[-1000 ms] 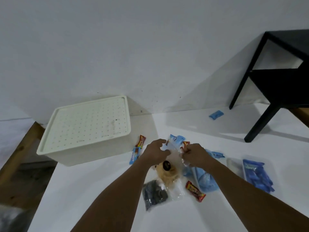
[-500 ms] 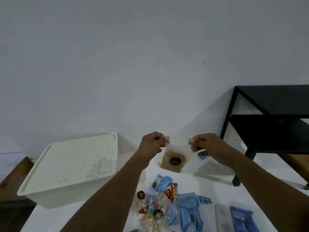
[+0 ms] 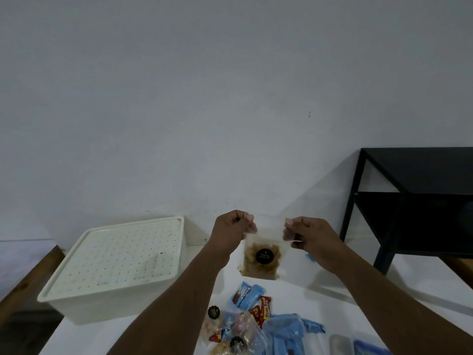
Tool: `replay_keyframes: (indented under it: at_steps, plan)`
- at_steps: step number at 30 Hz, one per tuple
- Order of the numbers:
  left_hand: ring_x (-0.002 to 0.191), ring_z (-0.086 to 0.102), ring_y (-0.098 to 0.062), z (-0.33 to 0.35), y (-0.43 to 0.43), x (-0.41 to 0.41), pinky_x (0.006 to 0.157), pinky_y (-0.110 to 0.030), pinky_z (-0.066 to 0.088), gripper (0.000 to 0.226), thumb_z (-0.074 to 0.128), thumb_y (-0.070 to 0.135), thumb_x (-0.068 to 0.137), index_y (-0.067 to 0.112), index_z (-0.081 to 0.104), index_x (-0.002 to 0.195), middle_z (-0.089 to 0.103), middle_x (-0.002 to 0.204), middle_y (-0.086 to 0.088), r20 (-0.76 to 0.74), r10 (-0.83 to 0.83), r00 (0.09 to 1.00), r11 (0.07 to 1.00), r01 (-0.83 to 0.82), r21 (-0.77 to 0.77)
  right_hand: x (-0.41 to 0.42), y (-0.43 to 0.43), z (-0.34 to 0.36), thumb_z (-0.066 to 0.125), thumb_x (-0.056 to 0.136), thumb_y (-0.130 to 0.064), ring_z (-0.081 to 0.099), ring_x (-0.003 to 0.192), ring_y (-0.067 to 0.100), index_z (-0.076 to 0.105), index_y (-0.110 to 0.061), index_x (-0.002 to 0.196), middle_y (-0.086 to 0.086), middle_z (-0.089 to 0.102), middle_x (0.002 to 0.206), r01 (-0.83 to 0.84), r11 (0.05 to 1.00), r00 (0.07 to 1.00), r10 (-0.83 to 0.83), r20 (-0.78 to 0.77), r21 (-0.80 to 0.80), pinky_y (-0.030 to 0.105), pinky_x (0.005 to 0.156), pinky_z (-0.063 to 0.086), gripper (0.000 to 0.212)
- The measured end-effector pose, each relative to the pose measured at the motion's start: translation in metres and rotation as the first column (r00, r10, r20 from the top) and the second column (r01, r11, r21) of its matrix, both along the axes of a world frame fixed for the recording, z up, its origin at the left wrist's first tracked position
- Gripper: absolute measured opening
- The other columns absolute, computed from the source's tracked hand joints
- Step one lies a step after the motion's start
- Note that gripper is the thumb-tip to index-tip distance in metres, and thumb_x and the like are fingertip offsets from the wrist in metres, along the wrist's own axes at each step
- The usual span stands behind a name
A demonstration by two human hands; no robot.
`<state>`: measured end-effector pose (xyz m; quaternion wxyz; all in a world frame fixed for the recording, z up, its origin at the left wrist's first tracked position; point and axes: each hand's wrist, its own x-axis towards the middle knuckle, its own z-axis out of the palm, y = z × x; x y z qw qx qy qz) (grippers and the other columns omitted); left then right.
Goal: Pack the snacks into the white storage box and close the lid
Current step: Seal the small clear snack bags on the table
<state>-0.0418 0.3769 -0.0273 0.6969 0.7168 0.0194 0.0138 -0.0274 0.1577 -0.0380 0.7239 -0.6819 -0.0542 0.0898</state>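
The left hand and the right hand are a little apart, each pinching a top corner of a clear bag that hangs between them in the air above the table; the bag holds a brownish snack and carries a round black label. Below the hands, at the near edge of the view, lies a pile of snacks: a blue packet, a red bar, more clear bags with black labels and several blue wrappers, none of them packed. One more small blue packet lies by itself just beyond the right wrist. To the left stands the white storage box with its dotted lid sitting flat on top, so nothing can go in yet. By the look of it the task is at its very start: one bag is lifted, the box has to be opened, every snack on the table has to go inside, and only then can the lid be put back. A black side table stands far right against the wall
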Motion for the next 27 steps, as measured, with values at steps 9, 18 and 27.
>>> replay_keyframes:
  at_steps: [9, 18, 27]
  plan:
    - [0.067, 0.063, -0.012, 0.001, -0.012, 0.002, 0.064, -0.025, 0.045, 0.02, 0.072, 0.026, 0.089, 0.009, 0.071, 0.078, 0.072, 0.073, -0.002, 0.031, -0.049, 0.998, 0.997, 0.047, 0.064, 0.008, 0.009, 0.005, 0.063, 0.093, -0.025, 0.066, 0.07, 0.018, 0.07, -0.004, 0.082, 0.008, 0.069, 0.072, 0.098, 0.987, 0.985, -0.078, 0.155, -0.129, 0.031, 0.066, 0.052, 0.025]
    - [0.065, 0.066, -0.013, 0.005, -0.005, 0.007, 0.063, -0.024, 0.045, 0.022, 0.075, 0.027, 0.085, 0.005, 0.074, 0.087, 0.075, 0.081, -0.007, -0.03, -0.078, 0.997, 0.997, 0.078, 0.008, 0.014, 0.02, 0.018, 0.072, 0.085, -0.033, 0.065, 0.06, 0.012, 0.071, -0.007, 0.082, 0.01, 0.072, 0.069, 0.123, 0.947, 0.956, -0.032, 0.292, -0.297, 0.031, 0.065, 0.054, 0.026]
    - [0.061, 0.06, -0.012, 0.007, 0.014, 0.007, 0.057, -0.014, 0.045, 0.02, 0.075, 0.022, 0.085, 0.002, 0.076, 0.089, 0.074, 0.078, -0.008, 0.061, -0.066, 0.996, 0.997, 0.064, 0.042, 0.01, 0.038, 0.022, 0.077, 0.082, -0.028, 0.056, 0.06, 0.015, 0.076, -0.011, 0.08, 0.005, 0.067, 0.065, 0.027, 0.972, 0.979, 0.021, 0.201, -0.232, 0.027, 0.057, 0.047, 0.017]
